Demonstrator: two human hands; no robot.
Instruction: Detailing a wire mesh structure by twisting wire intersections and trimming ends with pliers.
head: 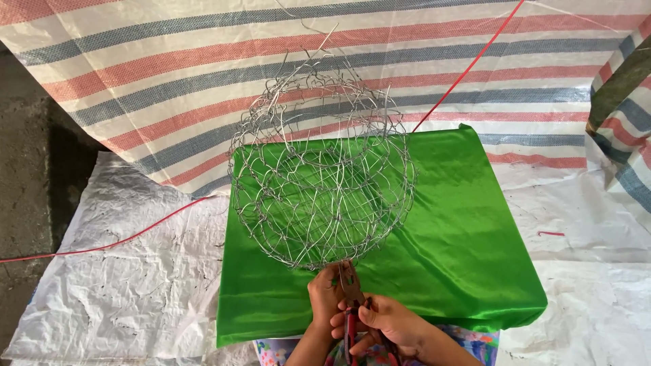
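Pliers (350,318) mostly hidden between both hands, only red handles and dark jaws showing, nipping the near rim of the wire basket (322,176). Left hand (328,293) closed by the jaws, exact hold unclear. Right hand (386,323) wrapped tight on the handles. Basket tilted up on green cloth (468,230), over white sacking (129,271), striped tarp (169,61) behind, red cord (122,238) across

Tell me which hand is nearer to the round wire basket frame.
The left hand. Its fingers reach the bottom edge of the wire basket frame. The right hand is lower, closer to the person, on the handles of the red pliers, apart from the frame.
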